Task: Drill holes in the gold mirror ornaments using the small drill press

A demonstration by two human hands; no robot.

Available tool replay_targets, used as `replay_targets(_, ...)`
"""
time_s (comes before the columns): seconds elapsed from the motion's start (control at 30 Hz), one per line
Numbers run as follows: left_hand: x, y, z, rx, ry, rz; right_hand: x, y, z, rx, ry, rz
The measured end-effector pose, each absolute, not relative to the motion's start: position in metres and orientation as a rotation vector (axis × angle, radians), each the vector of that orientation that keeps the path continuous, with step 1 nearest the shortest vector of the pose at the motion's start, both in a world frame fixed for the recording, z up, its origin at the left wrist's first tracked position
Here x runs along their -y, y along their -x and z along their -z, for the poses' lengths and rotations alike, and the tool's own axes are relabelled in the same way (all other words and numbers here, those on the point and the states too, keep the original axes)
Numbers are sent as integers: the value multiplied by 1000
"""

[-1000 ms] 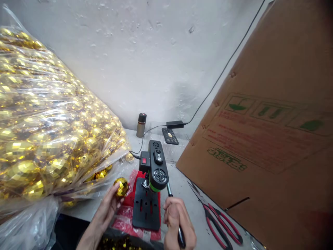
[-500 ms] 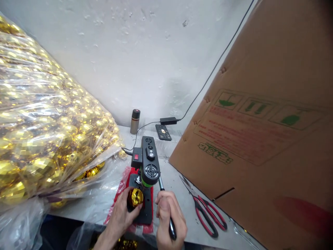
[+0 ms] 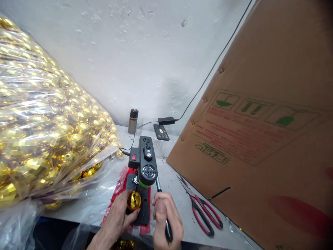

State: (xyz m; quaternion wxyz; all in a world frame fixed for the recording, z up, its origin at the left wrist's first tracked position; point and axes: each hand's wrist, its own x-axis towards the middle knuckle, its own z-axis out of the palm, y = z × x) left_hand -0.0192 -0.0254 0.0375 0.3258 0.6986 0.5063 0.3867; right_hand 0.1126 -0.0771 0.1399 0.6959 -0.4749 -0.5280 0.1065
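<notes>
A shiny gold faceted ball (image 3: 134, 200) is held by my left hand (image 3: 118, 211), its fingers curled round the left side and thumb at the lower right. The ball sits over the dark base plate (image 3: 142, 218) of a small black bench drill press (image 3: 147, 158), just below and in front of its green-ringed head. My right hand (image 3: 168, 218) is wrapped round the press's lever (image 3: 169, 232), whose black grip shows below the fist. Under the press lies a red plastic sheet (image 3: 114, 198). The drill tip is hard to make out.
A large clear bag of gold balls (image 3: 52, 132) fills the left. Red-handled scissors (image 3: 205, 211) lie right of the press, beside a tall cardboard box (image 3: 255, 139). Behind stand a bottle (image 3: 133, 121), a phone (image 3: 161, 132) and a power adapter (image 3: 167, 121) with its cable.
The ball has turned a little in my left hand, showing a different face. The whole view has shifted slightly. My right hand stays on the lever.
</notes>
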Motion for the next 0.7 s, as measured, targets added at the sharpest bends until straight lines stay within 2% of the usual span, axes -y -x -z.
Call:
replay_targets(0.33, 7, 39, -22, -1194, -1124, -1087, 78, -112, -144, 1189, 1083, -220)
replay_targets(0.7, 16, 18, -27, -1382, -1696, -1047, 76, -113, -151, 1187, 1072, -229)
